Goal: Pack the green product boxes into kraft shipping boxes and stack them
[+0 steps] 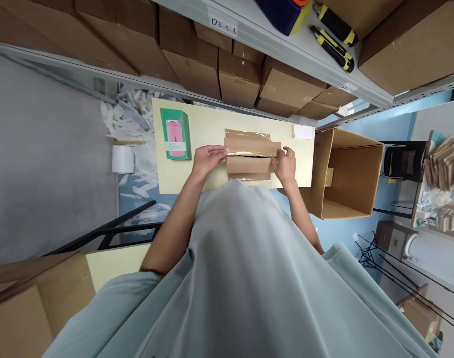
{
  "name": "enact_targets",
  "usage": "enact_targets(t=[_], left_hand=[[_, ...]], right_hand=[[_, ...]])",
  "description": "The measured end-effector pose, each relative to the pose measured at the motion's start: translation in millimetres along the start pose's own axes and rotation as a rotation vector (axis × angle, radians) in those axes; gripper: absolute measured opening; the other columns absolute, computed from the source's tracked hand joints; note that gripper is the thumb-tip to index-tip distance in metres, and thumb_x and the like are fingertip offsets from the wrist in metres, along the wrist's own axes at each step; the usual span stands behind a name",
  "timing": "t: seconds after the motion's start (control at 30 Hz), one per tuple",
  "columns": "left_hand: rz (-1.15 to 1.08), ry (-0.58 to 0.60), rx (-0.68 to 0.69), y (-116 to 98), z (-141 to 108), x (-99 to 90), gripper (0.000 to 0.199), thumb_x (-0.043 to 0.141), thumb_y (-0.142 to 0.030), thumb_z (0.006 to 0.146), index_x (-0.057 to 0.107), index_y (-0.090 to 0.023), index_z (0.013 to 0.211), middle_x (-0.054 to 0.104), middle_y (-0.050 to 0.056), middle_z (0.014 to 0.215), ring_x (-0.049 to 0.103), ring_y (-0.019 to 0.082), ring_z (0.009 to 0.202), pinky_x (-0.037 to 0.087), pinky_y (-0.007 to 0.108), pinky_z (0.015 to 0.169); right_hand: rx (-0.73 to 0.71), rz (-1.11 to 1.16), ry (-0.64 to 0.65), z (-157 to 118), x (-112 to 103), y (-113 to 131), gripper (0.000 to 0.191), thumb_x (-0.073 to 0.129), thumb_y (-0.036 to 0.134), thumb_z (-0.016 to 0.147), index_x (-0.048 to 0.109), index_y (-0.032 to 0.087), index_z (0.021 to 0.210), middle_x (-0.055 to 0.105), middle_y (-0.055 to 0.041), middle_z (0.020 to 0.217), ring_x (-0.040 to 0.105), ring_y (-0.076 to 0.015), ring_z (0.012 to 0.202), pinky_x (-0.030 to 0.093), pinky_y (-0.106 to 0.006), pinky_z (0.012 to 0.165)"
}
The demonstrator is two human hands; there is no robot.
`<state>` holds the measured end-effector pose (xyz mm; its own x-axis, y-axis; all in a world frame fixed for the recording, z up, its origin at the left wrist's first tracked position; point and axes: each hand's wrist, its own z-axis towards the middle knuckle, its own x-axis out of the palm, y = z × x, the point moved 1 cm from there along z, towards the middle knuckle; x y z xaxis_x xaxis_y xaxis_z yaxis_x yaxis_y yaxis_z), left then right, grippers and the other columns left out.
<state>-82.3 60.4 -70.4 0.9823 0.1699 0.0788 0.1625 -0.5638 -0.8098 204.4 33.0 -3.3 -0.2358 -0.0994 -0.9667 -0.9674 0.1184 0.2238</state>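
Note:
A small cardboard box [249,165] lies on the pale yellow table [208,119], with shiny brown tape along its flap edges and a narrow dark gap between the two middle flaps. My left hand [208,160] pinches the left end of the flaps near the gap. At the opposite end, my right hand [285,165] has its fingers bent around the right flap edges, thumb side near the gap. To the left of the box stands a green package [185,134] with a pink bottle-like picture on it. A white card [302,132] lies at the table's far right corner.
Right of the table stands a large open carton [349,174]. Above it runs a metal shelf [264,37] with cardboard boxes [237,74], yellow-black utility knives [333,47] and a dark blue tape dispenser [281,15]. White scraps [137,114] and a white roll [123,159] lie to the left.

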Motion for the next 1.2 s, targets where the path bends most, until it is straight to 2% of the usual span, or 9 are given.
enact_targets(t=[0.07,0.2,0.3,0.4,0.67,0.77,0.93,1.03,1.2], left_hand=[[0.010,0.018,-0.046,0.3,2.5,-2.3,0.025,0.092,-0.019,0.069,0.082,-0.013,0.092,0.082,0.009,0.092,0.078,0.020,0.083,0.070,0.035,0.085],[0.014,0.090,-0.119,-2.0,6.4,-5.7,0.021,0.094,-0.018,0.068,0.083,-0.013,0.085,0.082,0.009,0.088,0.075,0.017,0.075,0.070,0.032,0.080],[0.029,0.095,-0.119,-4.9,7.6,-6.6,0.017,0.095,-0.017,0.068,0.083,-0.013,0.080,0.082,0.009,0.087,0.074,0.016,0.073,0.069,0.031,0.078],[0.059,0.105,-0.106,-6.8,9.3,-6.1,0.017,0.096,-0.018,0.066,0.084,-0.014,0.078,0.082,0.009,0.087,0.074,0.017,0.073,0.068,0.030,0.074],[0.128,0.115,-0.096,-9.7,12.0,-10.2,0.028,0.102,-0.023,0.060,0.085,-0.013,0.080,0.082,0.010,0.084,0.069,0.016,0.063,0.064,0.032,0.066],[0.125,0.123,-0.091,-10.0,10.6,-12.3,0.026,0.100,-0.023,0.063,0.085,-0.013,0.082,0.083,0.011,0.089,0.070,0.016,0.064,0.065,0.032,0.067],[0.035,0.130,-0.214,-8.1,12.6,-17.0,0.020,0.096,-0.023,0.072,0.083,-0.014,0.084,0.085,0.013,0.094,0.070,0.015,0.064,0.066,0.030,0.070],[0.007,0.136,-0.239,-7.7,14.5,-20.1,0.019,0.093,-0.027,0.079,0.082,-0.014,0.089,0.085,0.015,0.101,0.071,0.014,0.064,0.067,0.033,0.074],[0.011,0.144,-0.244,-6.2,15.6,-21.0,0.021,0.092,-0.028,0.081,0.081,-0.014,0.091,0.084,0.015,0.104,0.073,0.016,0.066,0.068,0.035,0.075]], right_hand=[[-0.062,-0.017,0.033,4.2,-3.3,20.1,0.029,0.065,0.023,0.104,0.075,0.012,0.129,0.061,-0.0259,0.152,0.055,-0.0407,0.142,0.051,-0.057,0.119],[-0.268,0.037,0.167,14.8,0.5,73.3,0.030,0.064,0.020,0.108,0.074,0.016,0.136,0.064,-0.0194,0.150,0.057,-0.0339,0.142,0.047,-0.049,0.125],[-0.387,0.067,0.253,21.2,10.7,105.7,0.031,0.064,0.018,0.109,0.074,0.019,0.138,0.067,-0.0149,0.148,0.059,-0.0301,0.140,0.048,-0.043,0.123],[-0.424,0.046,0.299,24.7,20.5,124.1,0.029,0.062,0.018,0.110,0.076,0.020,0.135,0.069,-0.0131,0.142,0.060,-0.0290,0.136,0.051,-0.040,0.117],[-0.399,-0.033,0.320,31.3,26.7,136.8,0.025,0.065,0.019,0.109,0.078,0.023,0.131,0.067,-0.0115,0.141,0.059,-0.0282,0.139,0.056,-0.036,0.108],[-0.434,-0.046,0.338,36.4,25.4,137.5,0.024,0.070,0.020,0.108,0.078,0.023,0.130,0.068,-0.0112,0.139,0.060,-0.0277,0.137,0.056,-0.036,0.108],[-0.497,-0.095,0.376,45.6,18.4,142.0,0.019,0.077,0.024,0.105,0.079,0.020,0.123,0.070,-0.0149,0.136,0.065,-0.0311,0.130,0.054,-0.042,0.111],[-0.524,-0.138,0.412,46.5,13.0,147.4,0.016,0.071,0.027,0.110,0.080,0.017,0.118,0.072,-0.0176,0.135,0.068,-0.0331,0.124,0.055,-0.044,0.109],[-0.488,-0.203,0.417,39.8,12.7,156.7,0.022,0.063,0.022,0.111,0.077,0.015,0.126,0.073,-0.0219,0.138,0.069,-0.0373,0.125,0.058,-0.045,0.101]])
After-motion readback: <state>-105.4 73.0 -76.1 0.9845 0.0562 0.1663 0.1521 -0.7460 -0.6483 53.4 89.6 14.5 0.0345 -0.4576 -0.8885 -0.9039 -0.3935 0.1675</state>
